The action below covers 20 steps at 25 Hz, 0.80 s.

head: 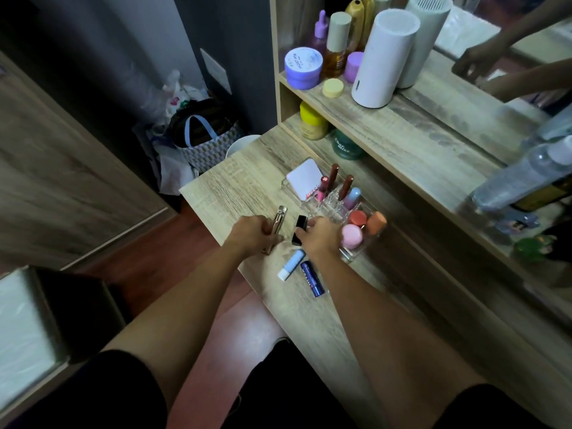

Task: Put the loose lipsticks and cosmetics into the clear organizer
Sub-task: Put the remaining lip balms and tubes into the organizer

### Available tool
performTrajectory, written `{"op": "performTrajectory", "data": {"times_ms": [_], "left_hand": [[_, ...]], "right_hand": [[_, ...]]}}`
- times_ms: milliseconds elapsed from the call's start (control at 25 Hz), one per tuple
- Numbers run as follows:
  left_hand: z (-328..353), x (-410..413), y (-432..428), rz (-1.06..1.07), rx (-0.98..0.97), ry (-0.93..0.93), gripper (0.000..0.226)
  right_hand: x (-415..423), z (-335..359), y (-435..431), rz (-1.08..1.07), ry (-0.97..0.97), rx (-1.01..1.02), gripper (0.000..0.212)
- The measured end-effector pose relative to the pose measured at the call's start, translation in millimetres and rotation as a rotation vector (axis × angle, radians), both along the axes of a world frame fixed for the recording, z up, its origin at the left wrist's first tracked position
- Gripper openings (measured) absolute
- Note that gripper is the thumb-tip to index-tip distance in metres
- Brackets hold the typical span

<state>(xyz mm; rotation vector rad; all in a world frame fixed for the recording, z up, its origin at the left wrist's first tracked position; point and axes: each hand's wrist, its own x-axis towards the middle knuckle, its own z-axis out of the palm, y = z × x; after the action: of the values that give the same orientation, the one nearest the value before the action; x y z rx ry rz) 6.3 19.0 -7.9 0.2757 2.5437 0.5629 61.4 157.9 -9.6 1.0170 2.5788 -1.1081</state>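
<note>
The clear organizer stands on the wooden vanity top, holding several upright lip tubes, a white compact and round pink and orange pots. My left hand is closed around a rose-gold tube that lies on the table. My right hand grips a black lipstick just left of the organizer. Nearer to me, a light-blue and white stick and a dark-blue stick lie loose on the table, beside my right wrist.
Shelves behind the organizer carry jars, bottles and a tall white cylinder. A mirror stands at the right, with clear bottles below it. Left of the table, bags sit on the floor.
</note>
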Motion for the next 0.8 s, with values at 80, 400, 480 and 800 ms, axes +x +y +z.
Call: {"op": "performTrajectory", "data": {"times_ms": [80,400,480,800], "left_hand": [[-4,-1,7,0.021,0.014,0.037,0.036],[-2,-16,5,0.138,0.214,-0.024,0.016],[11,-21,1,0.227,0.413,-0.101,0.024],[73,-38,46,-0.025,0.721,-0.073,0.015]], "right_hand": [[-2,0,-3,-0.024,0.012,0.018,0.021],[-2,8,-5,-0.012,-0.023,0.021,0.031],[5,15,-2,-0.055,0.089,-0.076,0.034],[38,36,46,-0.338,0.473,-0.125,0.027]]}}
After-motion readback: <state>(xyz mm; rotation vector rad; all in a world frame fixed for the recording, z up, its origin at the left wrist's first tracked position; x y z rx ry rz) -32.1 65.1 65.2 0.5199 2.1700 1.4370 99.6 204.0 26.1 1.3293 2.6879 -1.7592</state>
